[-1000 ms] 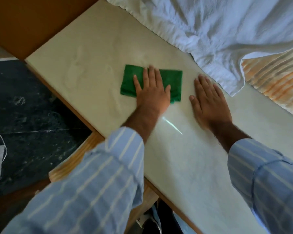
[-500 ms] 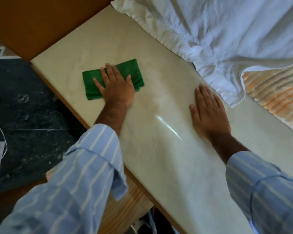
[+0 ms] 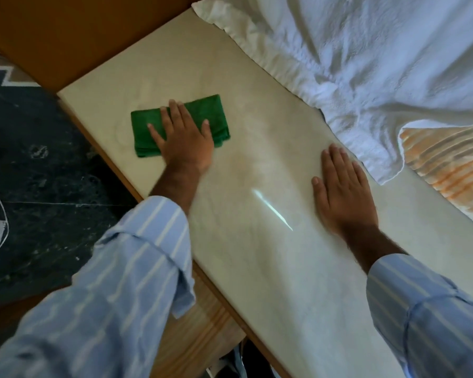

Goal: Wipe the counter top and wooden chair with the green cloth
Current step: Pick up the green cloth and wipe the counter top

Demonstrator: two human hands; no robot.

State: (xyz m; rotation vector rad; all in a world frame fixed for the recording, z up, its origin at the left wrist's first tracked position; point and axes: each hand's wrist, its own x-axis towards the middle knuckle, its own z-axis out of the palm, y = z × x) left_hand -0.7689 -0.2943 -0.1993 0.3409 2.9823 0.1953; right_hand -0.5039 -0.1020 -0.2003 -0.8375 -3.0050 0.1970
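A folded green cloth (image 3: 202, 111) lies on the pale marble counter top (image 3: 257, 268), near its left end. My left hand (image 3: 185, 140) presses flat on the cloth with fingers spread, covering its near half. My right hand (image 3: 342, 192) rests flat and empty on the counter to the right, fingers apart, just short of the white fabric. A light wooden surface (image 3: 202, 336), possibly the chair, shows below the counter's near edge, partly hidden by my left sleeve.
A crumpled white sheet (image 3: 366, 64) covers the counter's far right part, with an orange striped fabric (image 3: 453, 170) beside it. A brown wooden panel (image 3: 66, 31) borders the far left end. Dark stone floor (image 3: 38, 186) lies to the left.
My left hand slid the green cloth leftward along the counter toward its end, then held roughly there. My right hand stayed planted in place.
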